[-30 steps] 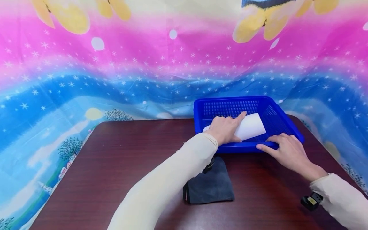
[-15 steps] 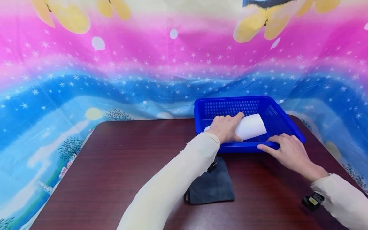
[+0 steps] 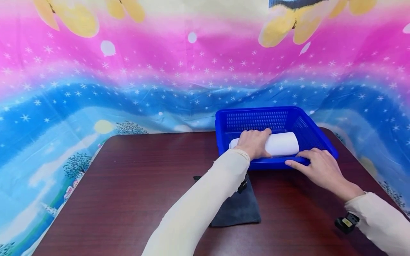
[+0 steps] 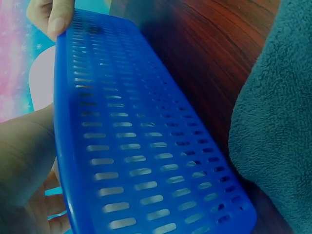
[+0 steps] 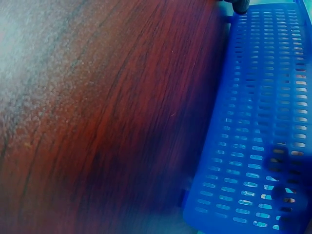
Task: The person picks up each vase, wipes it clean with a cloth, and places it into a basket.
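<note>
A white cylinder with a rounded left end lies on its side in the blue basket, along its near wall. What kind of thing it is, I cannot tell. My left hand reaches over the near rim and grips the cylinder around its left half, covering that part. With the thumb outside and the fingers inside, my right hand holds the basket's near rim at the right corner. A folded dark grey towel lies on the table before the basket, partly behind my left forearm; the left wrist view shows the towel's fuzzy pile.
The dark red wooden table carries the basket near its far right corner. Behind it hangs a printed cloth backdrop in pink and blue. Slotted basket walls rise from the tabletop in the right wrist view.
The white cylinder has turned and come down toward the near wall, lying more level. My left hand has shifted slightly right with it. My right hand has stayed on the rim.
</note>
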Motion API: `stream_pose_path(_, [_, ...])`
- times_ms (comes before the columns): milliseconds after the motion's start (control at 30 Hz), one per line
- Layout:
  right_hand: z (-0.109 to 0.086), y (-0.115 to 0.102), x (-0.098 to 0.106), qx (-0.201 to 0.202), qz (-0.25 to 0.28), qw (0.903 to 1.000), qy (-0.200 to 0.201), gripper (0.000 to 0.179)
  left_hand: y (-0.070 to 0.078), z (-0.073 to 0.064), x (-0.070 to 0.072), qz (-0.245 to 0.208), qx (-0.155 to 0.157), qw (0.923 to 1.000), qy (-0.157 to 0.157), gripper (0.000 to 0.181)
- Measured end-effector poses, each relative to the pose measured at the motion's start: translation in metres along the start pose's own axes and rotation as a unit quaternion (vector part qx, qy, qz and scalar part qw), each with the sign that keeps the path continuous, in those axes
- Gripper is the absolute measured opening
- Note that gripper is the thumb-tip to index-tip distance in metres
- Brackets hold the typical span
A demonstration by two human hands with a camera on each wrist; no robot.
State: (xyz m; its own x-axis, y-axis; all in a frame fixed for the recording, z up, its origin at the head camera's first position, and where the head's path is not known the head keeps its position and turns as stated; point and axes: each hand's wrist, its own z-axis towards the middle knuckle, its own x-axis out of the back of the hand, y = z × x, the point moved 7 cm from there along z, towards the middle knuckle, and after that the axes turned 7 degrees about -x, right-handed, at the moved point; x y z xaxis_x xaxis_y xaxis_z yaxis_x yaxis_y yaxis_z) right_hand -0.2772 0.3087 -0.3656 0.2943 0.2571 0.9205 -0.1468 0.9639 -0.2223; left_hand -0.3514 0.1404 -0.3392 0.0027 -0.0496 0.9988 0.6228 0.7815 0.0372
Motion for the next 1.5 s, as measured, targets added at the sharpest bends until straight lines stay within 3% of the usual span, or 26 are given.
stream_pose_path(333, [0.000,-0.003,0.001,-0.003,0.007,1.0000,-0.003,0.058,-0.008,-0.003,-0.009,-0.001,0.017,0.9997,-0.021,0.059])
stream_pose_path(600, [0.000,-0.005,0.001,-0.002,0.002,0.9999,-0.012,0.061,-0.010,-0.005,-0.012,-0.035,0.005,0.9986,-0.039,0.051])
stream_pose_path(1067, [0.000,-0.004,0.002,0.004,0.001,1.0000,0.002,0.059,-0.017,-0.006,-0.016,-0.112,0.010,0.9919,-0.058,0.060])
stream_pose_path(1500, [0.000,-0.002,0.003,0.002,0.005,1.0000,-0.003,0.059,-0.017,-0.011,-0.013,-0.113,0.009,0.9920,-0.056,0.060])
